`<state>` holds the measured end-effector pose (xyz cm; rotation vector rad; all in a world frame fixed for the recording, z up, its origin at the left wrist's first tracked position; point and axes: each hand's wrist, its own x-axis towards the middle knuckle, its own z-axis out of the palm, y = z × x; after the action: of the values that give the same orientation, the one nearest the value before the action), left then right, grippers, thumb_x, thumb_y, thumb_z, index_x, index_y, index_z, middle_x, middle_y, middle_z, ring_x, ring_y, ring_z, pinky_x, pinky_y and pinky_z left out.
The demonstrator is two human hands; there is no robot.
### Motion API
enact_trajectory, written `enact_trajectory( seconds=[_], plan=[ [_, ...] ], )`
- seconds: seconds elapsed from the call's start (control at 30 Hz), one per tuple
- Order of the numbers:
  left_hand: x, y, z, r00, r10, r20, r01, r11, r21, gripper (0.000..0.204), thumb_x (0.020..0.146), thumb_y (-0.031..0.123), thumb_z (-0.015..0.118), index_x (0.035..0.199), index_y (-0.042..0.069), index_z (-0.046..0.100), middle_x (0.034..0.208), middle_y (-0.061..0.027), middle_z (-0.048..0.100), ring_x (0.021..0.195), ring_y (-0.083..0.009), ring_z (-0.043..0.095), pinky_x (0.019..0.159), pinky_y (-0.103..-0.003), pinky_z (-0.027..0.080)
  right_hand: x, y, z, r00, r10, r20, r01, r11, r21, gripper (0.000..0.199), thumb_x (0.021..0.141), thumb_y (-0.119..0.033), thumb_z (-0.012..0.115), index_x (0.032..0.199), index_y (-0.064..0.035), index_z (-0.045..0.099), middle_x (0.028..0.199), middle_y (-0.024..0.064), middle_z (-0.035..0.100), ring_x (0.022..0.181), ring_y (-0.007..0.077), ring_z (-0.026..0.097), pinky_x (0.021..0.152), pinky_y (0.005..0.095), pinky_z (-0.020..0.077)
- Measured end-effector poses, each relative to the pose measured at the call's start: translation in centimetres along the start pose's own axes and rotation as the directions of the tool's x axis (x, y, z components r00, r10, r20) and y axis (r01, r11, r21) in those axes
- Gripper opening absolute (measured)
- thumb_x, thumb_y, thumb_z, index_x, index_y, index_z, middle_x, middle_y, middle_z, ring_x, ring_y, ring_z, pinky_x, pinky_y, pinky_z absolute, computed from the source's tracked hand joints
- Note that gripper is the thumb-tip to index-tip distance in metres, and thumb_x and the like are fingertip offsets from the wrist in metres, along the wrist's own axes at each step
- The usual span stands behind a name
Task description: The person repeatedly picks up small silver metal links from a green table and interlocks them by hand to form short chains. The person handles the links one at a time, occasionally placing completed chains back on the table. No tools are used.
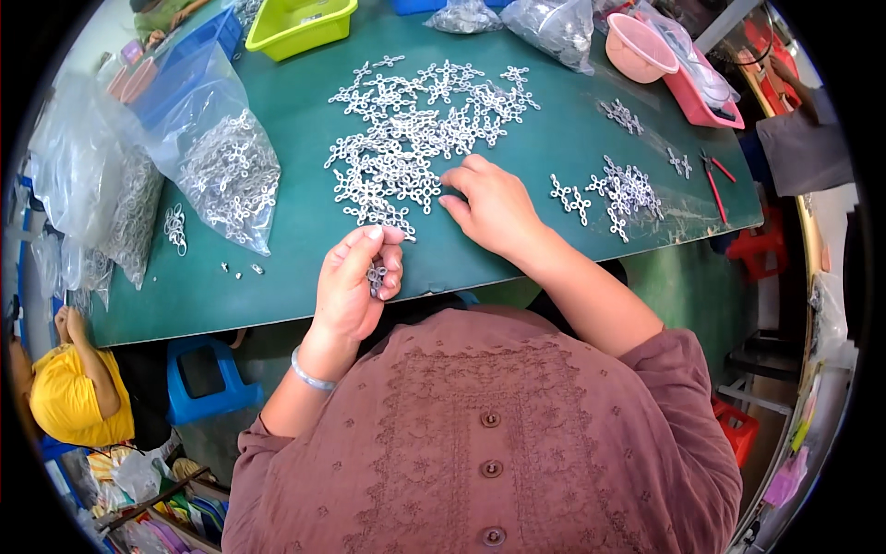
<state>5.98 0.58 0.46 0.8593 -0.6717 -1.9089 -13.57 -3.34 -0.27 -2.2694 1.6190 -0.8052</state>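
Observation:
My left hand point(355, 272) is closed in front of the table's near edge, its fingers curled around a few small linked metal ring pieces point(377, 275). A pale bracelet circles that wrist. At the right side of a wide pile of silver, cross-shaped ring links point(397, 152), my right hand point(494, 208) rests low over the green table. Its thumb and forefinger are parted and reach toward the links, with nothing visible between them. The other fingertips of this hand are hidden. To its right lies a smaller group of similar links point(632, 189).
Clear bags of links point(231, 180) stand at the left. A lime-green bin point(300, 26) and pink basin point(639, 48) sit at the back. Red-handled pliers point(715, 189) lie near the right edge. A person in yellow point(78, 397) sits at the left, by a blue stool point(208, 379).

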Motion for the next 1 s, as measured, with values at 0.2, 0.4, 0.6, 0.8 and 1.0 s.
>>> enact_trajectory(
  seconds=[0.2, 0.4, 0.6, 0.8, 1.0],
  plan=[
    [1.1, 0.4, -0.7, 0.999, 0.037, 0.009, -0.037, 0.999, 0.009, 0.022, 0.088, 0.021, 0.047, 0.09, 0.0, 0.056, 0.065, -0.0033, 0.05, 0.052, -0.0092, 0.044, 0.042, -0.019, 0.033, 0.6, 0.2, 0.6, 1.0, -0.028, -0.006, 0.029, 0.999, 0.014, 0.008, 0.073, -0.013, 0.059, 0.076, -0.006, 0.059, 0.076, 0.008, 0.053, 0.074, 0.0271, 0.055, 0.064, 0.038, 0.0449],
    [1.1, 0.4, 0.1, 1.0, -0.001, 0.009, 0.0, 0.998, 0.061, 0.016, 0.086, 0.017, 0.052, 0.087, 0.002, 0.058, 0.065, -0.0009, 0.051, 0.051, -0.0069, 0.043, 0.043, -0.018, 0.032, -0.9, 0.1, -0.8, 0.998, 0.025, -0.065, -0.012, 0.98, 0.197, 0.007, 0.073, -0.011, 0.06, 0.075, -0.0053, 0.057, 0.074, 0.0067, 0.054, 0.067, 0.0256, 0.055, 0.059, 0.0345, 0.0444],
    [1.4, 0.4, 1.4, 1.0, -0.02, -0.017, 0.023, 0.988, 0.153, 0.015, 0.086, 0.016, 0.052, 0.088, 0.002, 0.057, 0.065, -0.0013, 0.051, 0.05, -0.0063, 0.043, 0.041, -0.017, 0.031, -1.9, -1.2, -2.7, 0.986, -0.13, -0.1, 0.156, 0.935, 0.319, 0.008, 0.072, -0.006, 0.063, 0.076, -0.0052, 0.056, 0.074, 0.0057, 0.053, 0.062, 0.0227, 0.054, 0.053, 0.0308, 0.043],
    [1.7, 0.0, 2.0, 0.998, -0.055, -0.028, 0.059, 0.977, 0.205, 0.008, 0.084, 0.012, 0.055, 0.081, 0.004, 0.057, 0.063, -0.0015, 0.054, 0.047, -0.0061, 0.044, 0.039, -0.017, 0.031, -2.4, -1.7, -2.8, 0.982, -0.168, -0.091, 0.19, 0.907, 0.375, 0.006, 0.074, -0.006, 0.062, 0.078, -0.0043, 0.057, 0.073, 0.0053, 0.051, 0.059, 0.0189, 0.052, 0.052, 0.0281, 0.0417],
    [1.6, -0.2, 2.0, 0.998, -0.035, -0.056, 0.045, 0.981, 0.189, 0.009, 0.084, 0.012, 0.055, 0.082, 0.003, 0.057, 0.063, -0.002, 0.054, 0.047, -0.0058, 0.044, 0.039, -0.016, 0.031, -3.6, -1.5, -2.5, 0.875, 0.221, 0.43, -0.481, 0.487, 0.729, 0.016, 0.085, -0.015, 0.054, 0.088, -0.0015, 0.061, 0.072, -0.0005, 0.056, 0.058, 0.0065, 0.046, 0.052, 0.0204, 0.0387]
  ],
)
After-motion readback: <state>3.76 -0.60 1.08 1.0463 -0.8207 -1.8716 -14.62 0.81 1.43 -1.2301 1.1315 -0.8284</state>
